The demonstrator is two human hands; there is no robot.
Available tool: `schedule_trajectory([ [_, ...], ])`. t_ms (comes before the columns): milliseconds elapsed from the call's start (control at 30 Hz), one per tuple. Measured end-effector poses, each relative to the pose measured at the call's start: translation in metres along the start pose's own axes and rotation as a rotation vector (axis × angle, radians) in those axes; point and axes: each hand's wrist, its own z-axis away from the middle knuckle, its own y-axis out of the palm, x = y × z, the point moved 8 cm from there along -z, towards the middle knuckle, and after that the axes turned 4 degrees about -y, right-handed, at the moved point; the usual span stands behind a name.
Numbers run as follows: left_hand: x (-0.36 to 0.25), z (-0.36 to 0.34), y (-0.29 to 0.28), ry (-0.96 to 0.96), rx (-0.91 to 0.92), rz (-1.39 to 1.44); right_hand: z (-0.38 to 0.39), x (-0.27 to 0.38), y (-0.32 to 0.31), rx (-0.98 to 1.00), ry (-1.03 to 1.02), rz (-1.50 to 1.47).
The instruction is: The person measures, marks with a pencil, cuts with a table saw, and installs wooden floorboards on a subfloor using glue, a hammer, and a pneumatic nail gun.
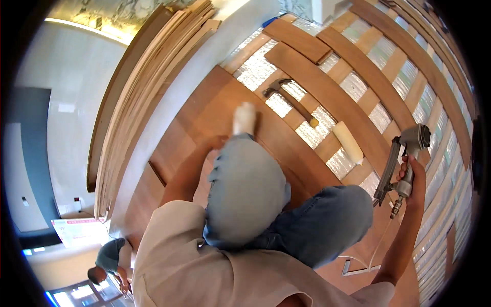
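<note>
My right hand (416,176) is closed around the grip of a grey pneumatic nail gun (412,138), raised above the floor on the right. A thin air hose (382,238) hangs from its lower fitting. My left hand (219,141) reaches down beside my raised leg, close to the laid floorboards (199,107). That hand is small, blurred and partly hidden by the leg, so its fingers do not show. Ahead of my foot lies a claw hammer (294,102) across wooden battens and silver foil. Right of it is a pale cream cylinder (348,143), perhaps a tube or bottle.
Loose planks (299,41) lie over battens and foil (353,87) ahead and right. Long boards (153,66) lean against the left wall. Beside my right knee rests a bent metal strip (360,271). Another person (110,258) bends down at the lower left, near a white carton (79,232).
</note>
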Motion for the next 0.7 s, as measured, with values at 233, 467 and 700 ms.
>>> schedule_trajectory([
  [233,0.014,0.002,-0.215,0.001,-0.686,-0.186,-0.066,0.033,0.142,0.185,0.087,0.158],
  [467,-0.154,0.013,-0.340,0.471,-0.797,-0.032,-0.189,0.017,0.344,0.528,0.139,0.367],
  [700,-0.198,-0.046,-0.367,0.626,-1.115,0.044,-0.275,-0.063,0.542,0.587,0.231,-0.064],
])
